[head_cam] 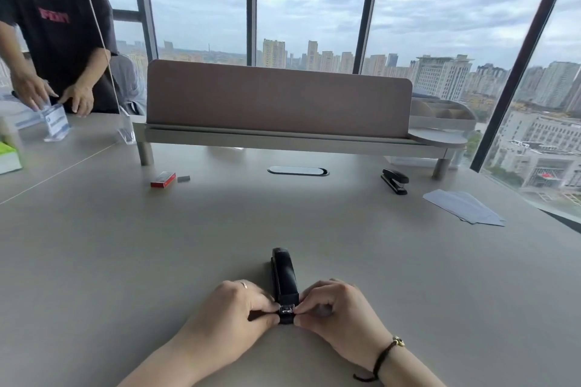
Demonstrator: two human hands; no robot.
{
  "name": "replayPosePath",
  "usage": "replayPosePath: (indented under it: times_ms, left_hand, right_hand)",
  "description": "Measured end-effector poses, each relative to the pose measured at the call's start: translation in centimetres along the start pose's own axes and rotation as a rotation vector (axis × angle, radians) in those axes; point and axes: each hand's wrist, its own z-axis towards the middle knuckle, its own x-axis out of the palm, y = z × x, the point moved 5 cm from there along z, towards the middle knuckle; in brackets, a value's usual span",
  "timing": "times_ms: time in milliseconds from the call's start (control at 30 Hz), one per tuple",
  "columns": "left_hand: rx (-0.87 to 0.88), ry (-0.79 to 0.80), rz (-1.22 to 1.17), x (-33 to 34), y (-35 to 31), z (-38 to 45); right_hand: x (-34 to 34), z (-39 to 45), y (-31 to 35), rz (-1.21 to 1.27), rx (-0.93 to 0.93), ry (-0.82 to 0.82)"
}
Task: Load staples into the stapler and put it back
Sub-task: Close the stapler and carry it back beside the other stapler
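Here a black stapler (284, 276) lies flat on the pale grey counter (125, 245), near the front edge, its length running away from the viewer. The left hand (234, 308) and the right hand (333, 311) pinch its near end from either side, fingers curled and closed on it, with a small shiny metal part showing between the fingertips. Farther off, left of centre, a red staple box (163, 179) sits beside a short grey strip of staples (183, 178). A second black stapler (395, 180) rests at the far right, near some white sheets of paper (462, 207). A raised shelf with a brownish divider panel (276, 97) crosses the far side of the counter. Behind it, tall windows (314, 3) show city towers under cloudy sky. At the far left another person (59, 41) in a dark shirt stands handling a clear stand.
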Motion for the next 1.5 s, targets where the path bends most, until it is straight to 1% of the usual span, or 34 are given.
replayPosePath:
  times_ms: [100, 233, 367, 567, 800, 967, 1233, 1333, 1500]
  left_hand:
    - [0.031, 0.029, 0.058, 0.4, -0.4, 1.3]
    - [0.035, 0.077, 0.068, 1.5, -0.7, 3.6]
    - [0.066, 0.086, 0.131, 3.1, -0.8, 6.6]
    - [0.03, 0.124, 0.129, 4.9, -2.7, 12.1]
    - [0.037, 0.143, 0.207, 7.8, -5.3, 20.6]
    - [0.065, 0.115, 0.214, 10.8, -5.8, 27.4]
    - [0.095, 0.049, 0.172, 15.0, -5.9, 37.0]
    - [0.1, 0.03, 0.139, 16.1, -5.8, 39.7]
    - [0.117, -0.027, 0.121, 17.6, -5.7, 42.4]
  right_hand:
    - [-0.6, 0.4, -0.3, -0.03, 0.018, 0.0]
    - [-1.7, 1.3, -1.3, -0.069, 0.054, 0.007]
    - [-3.1, 2.8, -3.2, -0.102, 0.085, -0.005]
    - [-6.3, 5.5, -7.3, -0.112, 0.16, -0.028]
    - [-10.7, 10.0, -13.2, -0.153, 0.243, -0.096]
    - [-13.7, 13.5, -17.7, -0.14, 0.303, -0.161]
    - [-17.4, 18.5, -24.4, -0.101, 0.366, -0.338]
    - [-18.4, 20.3, -26.3, -0.059, 0.386, -0.364]
    - [-19.4, 22.1, -28.7, -0.06, 0.396, -0.42]
